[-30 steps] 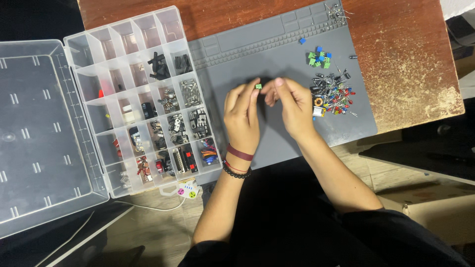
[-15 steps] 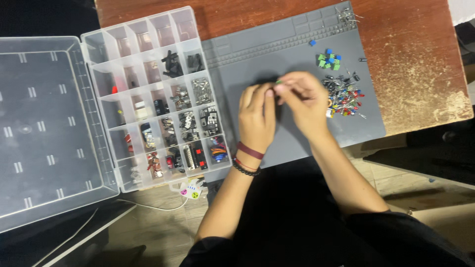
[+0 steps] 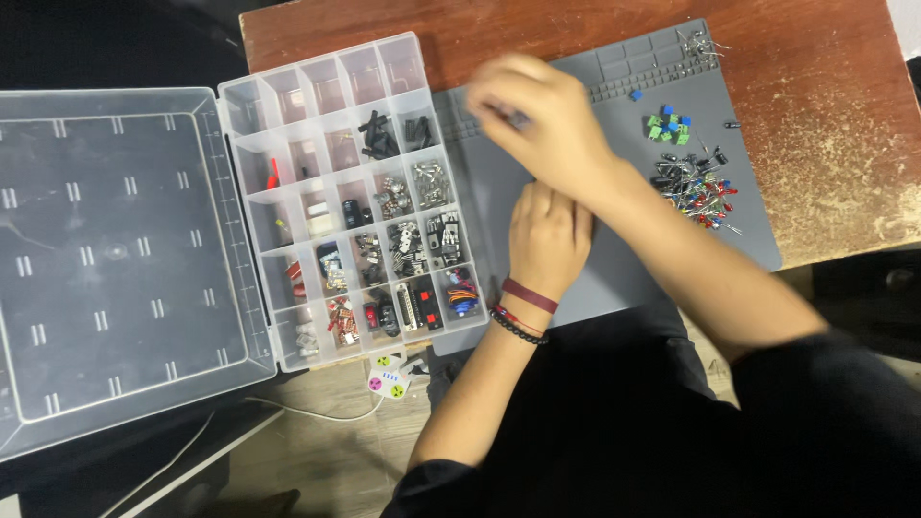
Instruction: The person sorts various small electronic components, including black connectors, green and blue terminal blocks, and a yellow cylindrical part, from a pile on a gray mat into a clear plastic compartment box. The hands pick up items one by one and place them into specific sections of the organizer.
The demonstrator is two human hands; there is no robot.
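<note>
Worn reddish wooden tabletop (image 3: 825, 86) with one grey work mat (image 3: 614, 259) and one clear compartment organizer (image 3: 345, 192), lid flipped open, floor below looks like wood planks. Two hands over the mat: the right hand (image 3: 542, 120) is blurred near the organizer, fingers curled, can't tell what it's pinching. The left hand (image 3: 549, 235) rests loosely closed on the mat, with two loose piles, green/blue blocks (image 3: 668, 125) and LEDs (image 3: 696, 182), at the mat's right.

A worn reddish-brown wooden table (image 3: 825, 115) is seen, its finish scuffed pale toward its right edge. A grey work mat (image 3: 614, 278) is laid directly on it. Just left of the mat, a clear plastic compartment box (image 3: 345, 201) is set partly on the table, its opened lid (image 3: 115, 259) spread further left, beyond the table's edge
</note>
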